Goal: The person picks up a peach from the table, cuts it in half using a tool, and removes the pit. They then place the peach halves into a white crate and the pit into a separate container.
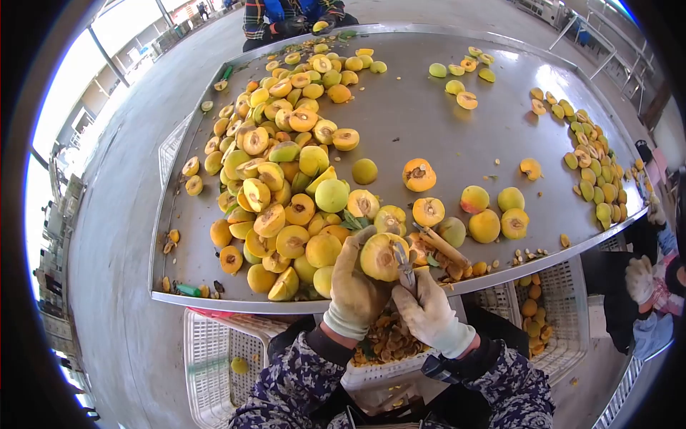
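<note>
My left hand (357,289), in a soiled pale glove, holds a halved yellow fruit (380,257) with its cut face up, over the table's near edge. Gloved as well, my right hand (427,307) grips a metal pitting tool (404,268), whose tip touches the fruit's cut face. Just beyond lie a wooden-handled tool (444,247) and a few fruit halves. A big heap of yellow and green halved fruit (271,179) is to the left of my hands. Whole-looking fruits (484,226) sit to the right.
The metal table (400,86) has a raised rim. Below its near edge are a white crate (214,357) at left, a basket of removed pits (393,336) between my arms and a fruit crate (564,307) at right. Co-workers' gloved hands show at the far edge (289,27) and right (638,279).
</note>
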Available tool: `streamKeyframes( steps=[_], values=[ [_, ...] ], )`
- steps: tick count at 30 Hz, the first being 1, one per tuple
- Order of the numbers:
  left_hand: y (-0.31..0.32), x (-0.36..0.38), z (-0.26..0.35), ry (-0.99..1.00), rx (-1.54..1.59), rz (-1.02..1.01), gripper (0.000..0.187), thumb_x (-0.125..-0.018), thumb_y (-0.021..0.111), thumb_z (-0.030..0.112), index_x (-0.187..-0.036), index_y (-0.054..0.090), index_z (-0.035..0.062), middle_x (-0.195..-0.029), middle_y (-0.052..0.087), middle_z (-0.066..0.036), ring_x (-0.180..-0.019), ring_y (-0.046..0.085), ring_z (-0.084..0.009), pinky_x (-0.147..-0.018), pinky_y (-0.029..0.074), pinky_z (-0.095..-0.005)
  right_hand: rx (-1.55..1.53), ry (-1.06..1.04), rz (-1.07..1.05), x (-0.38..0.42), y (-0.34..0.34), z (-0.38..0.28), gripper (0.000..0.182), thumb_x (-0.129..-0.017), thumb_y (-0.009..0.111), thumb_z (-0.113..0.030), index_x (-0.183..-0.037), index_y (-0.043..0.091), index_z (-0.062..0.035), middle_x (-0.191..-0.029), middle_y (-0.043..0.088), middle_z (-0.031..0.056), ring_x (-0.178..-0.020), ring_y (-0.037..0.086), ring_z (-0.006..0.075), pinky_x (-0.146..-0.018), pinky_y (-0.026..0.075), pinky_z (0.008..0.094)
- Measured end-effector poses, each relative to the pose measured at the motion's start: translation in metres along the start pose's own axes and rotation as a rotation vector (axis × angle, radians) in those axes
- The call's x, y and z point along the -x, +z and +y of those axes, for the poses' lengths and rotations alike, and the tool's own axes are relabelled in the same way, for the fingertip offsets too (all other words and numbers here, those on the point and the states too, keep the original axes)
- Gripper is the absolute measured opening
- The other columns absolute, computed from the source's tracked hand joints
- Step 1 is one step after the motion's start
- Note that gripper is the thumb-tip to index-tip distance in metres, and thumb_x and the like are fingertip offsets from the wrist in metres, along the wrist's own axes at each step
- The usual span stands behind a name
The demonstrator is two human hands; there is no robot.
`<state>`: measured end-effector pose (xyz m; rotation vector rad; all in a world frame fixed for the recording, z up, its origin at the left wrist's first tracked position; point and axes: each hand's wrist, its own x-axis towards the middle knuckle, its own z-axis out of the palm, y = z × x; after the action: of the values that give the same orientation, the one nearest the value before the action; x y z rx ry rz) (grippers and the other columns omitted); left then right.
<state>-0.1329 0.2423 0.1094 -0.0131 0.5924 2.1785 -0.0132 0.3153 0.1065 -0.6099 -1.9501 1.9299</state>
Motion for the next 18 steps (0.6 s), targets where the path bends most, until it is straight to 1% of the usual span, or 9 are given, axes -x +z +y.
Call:
streamKeyframes(
  steps=[5,7,8,10,11,13,14,16,18],
  values=[
    [0.006,-0.002,-0.002,0.029,-0.036,0.039,0.044,-0.097,0.048,0.043,-0.123,0.045,0.0075,-0.125,0.053,-0.016,-0.112,0.056,-0.0342,-0.098,0.046,-0.0514,0.093,0.087,-0.015,-0.001,0.006,-0.013,0.016,-0.093,0.057,-0.013,-0.095,0.046,-0.0006,-0.072,0.053,0.0129,-0.063,0.051,0.0200,-0.058,0.044,0.0367],
    [0.006,-0.004,-0.002,0.117,-0.108,0.039,0.043,-0.099,0.044,0.033,-0.130,0.044,0.0029,-0.126,0.053,-0.012,-0.113,0.054,-0.0256,-0.098,0.045,-0.0417,0.361,-0.167,-0.019,-0.003,0.006,0.000,0.009,-0.092,0.054,-0.008,-0.097,0.048,-0.0028,-0.076,0.049,0.0065,-0.068,0.047,0.0153,-0.060,0.041,0.0320],
    [0.003,-0.004,-0.003,0.118,-0.109,0.042,0.043,-0.099,0.044,0.033,-0.130,0.044,0.0029,-0.126,0.053,-0.012,-0.113,0.054,-0.0256,-0.098,0.045,-0.0417,0.360,-0.166,-0.021,-0.004,0.008,0.000,0.009,-0.092,0.054,-0.008,-0.097,0.048,-0.0028,-0.076,0.049,0.0065,-0.068,0.047,0.0153,-0.060,0.041,0.0320],
    [-0.004,-0.003,-0.009,0.210,-0.228,0.016,0.038,-0.097,0.050,0.032,-0.123,0.046,0.0061,-0.126,0.054,-0.014,-0.114,0.056,-0.0286,-0.099,0.046,-0.0425,0.132,0.030,-0.010,-0.004,0.010,-0.001,0.011,-0.090,0.055,-0.006,-0.097,0.048,-0.0016,-0.078,0.050,0.0083,-0.068,0.051,0.0206,-0.059,0.042,0.0348],
    [-0.003,-0.002,-0.011,0.207,-0.230,0.018,0.038,-0.097,0.050,0.032,-0.123,0.046,0.0061,-0.126,0.054,-0.014,-0.114,0.056,-0.0286,-0.099,0.046,-0.0425,0.130,0.033,-0.008,-0.004,0.010,0.002,0.011,-0.090,0.055,-0.006,-0.097,0.048,-0.0016,-0.078,0.050,0.0083,-0.068,0.051,0.0206,-0.059,0.042,0.0348],
    [-0.001,0.002,-0.014,0.308,-0.421,0.069,0.034,-0.098,0.047,0.028,-0.122,0.047,0.0052,-0.125,0.055,-0.014,-0.113,0.056,-0.0278,-0.097,0.048,-0.0416,0.337,-0.179,-0.026,-0.003,0.009,0.011,0.014,-0.087,0.056,-0.004,-0.098,0.047,0.0002,-0.079,0.051,0.0140,-0.069,0.054,0.0300,-0.060,0.043,0.0378],
    [-0.001,0.004,-0.013,0.300,-0.430,0.071,0.034,-0.098,0.047,0.028,-0.122,0.047,0.0052,-0.125,0.055,-0.014,-0.113,0.056,-0.0278,-0.097,0.048,-0.0416,0.328,-0.174,-0.020,-0.001,0.009,0.010,0.014,-0.087,0.056,-0.004,-0.098,0.047,0.0002,-0.079,0.051,0.0140,-0.069,0.054,0.0300,-0.060,0.043,0.0378],
    [0.002,0.004,-0.010,0.312,-0.446,0.102,0.032,-0.098,0.046,0.025,-0.121,0.047,0.0040,-0.120,0.057,-0.013,-0.106,0.060,-0.0279,-0.091,0.051,-0.0408,0.516,-0.191,-0.087,-0.004,0.004,0.000,0.018,-0.085,0.056,-0.004,-0.098,0.045,0.0016,-0.077,0.054,0.0212,-0.070,0.056,0.0403,-0.059,0.044,0.0434],
    [0.007,0.005,-0.001,0.238,-0.485,0.107,0.031,-0.098,0.046,0.025,-0.120,0.048,0.0035,-0.118,0.058,-0.014,-0.101,0.062,-0.0282,-0.088,0.052,-0.0409,0.509,-0.138,-0.110,-0.004,0.002,-0.011,0.020,-0.085,0.056,-0.005,-0.098,0.044,0.0020,-0.075,0.055,0.0235,-0.070,0.057,0.0429,-0.058,0.044,0.0456]
  ],
)
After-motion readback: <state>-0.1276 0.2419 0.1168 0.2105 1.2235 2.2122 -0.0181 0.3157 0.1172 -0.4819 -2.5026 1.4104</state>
